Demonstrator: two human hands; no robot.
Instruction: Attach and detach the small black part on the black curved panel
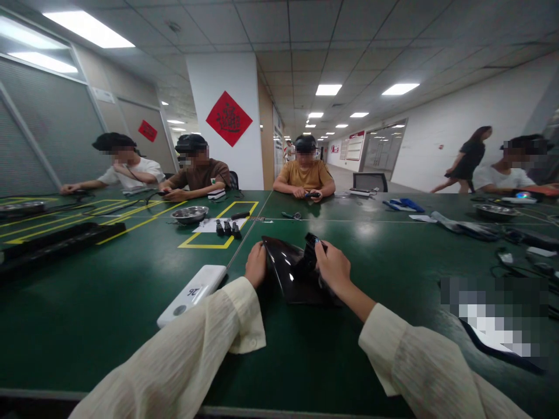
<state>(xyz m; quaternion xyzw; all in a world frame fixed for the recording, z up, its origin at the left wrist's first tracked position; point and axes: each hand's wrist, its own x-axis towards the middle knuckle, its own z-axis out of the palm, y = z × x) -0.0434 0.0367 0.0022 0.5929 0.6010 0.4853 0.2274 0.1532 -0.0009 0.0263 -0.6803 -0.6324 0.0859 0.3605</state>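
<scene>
Head view: on the green table, the left hand clasps the edge of a glossy black panel and the right hand grips a small black part over it. Beyond are a steel bowl, seated people and a red diamond sign.

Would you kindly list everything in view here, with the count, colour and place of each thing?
black panel: one, black, mid-table between both hands.
small black part: one, black, over the panel, in the right hand.
white device: one, white, on the table left of the left hand.
metal bowls: three, silver, by the yellow tape, far left, far right.
black pieces: three, black, on white paper beside the middle bowl.
table: one, green.
red signs: two, red, pillar and left wall.
seated people: four, around the far side.
walking person: one, dark clothes, right background.
left hand: one, cream sleeve, gripping the panel's left edge.
right hand: one, cream sleeve, holding the small black part.
</scene>
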